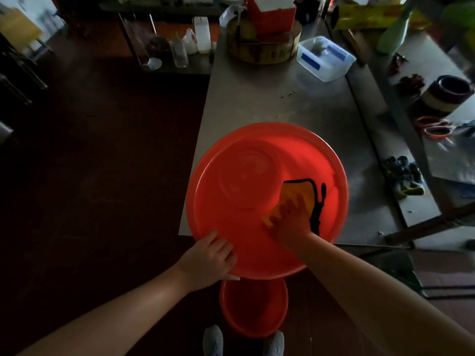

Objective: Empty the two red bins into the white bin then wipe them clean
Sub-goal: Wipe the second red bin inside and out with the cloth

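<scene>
A large round red bin [231, 227] sits on the near end of a steel table, its rim hanging over the front edge. My left hand [210, 258] grips the near rim, fingers curled over it. Inside the bin, my right hand [290, 219] presses flat on a yellow cloth with black edging [300, 191] against the right inner wall. A second, smaller red bin [254, 307] stands on the floor below, between the table and my feet. No white bin is in view.
The steel table [270, 98] carries a round wooden chopping block [262, 44] and a clear plastic box [323, 57] at the far end. Scissors [434, 127], gloves [406, 176] and a bowl [447, 96] lie on the counter to the right. Dark floor lies left.
</scene>
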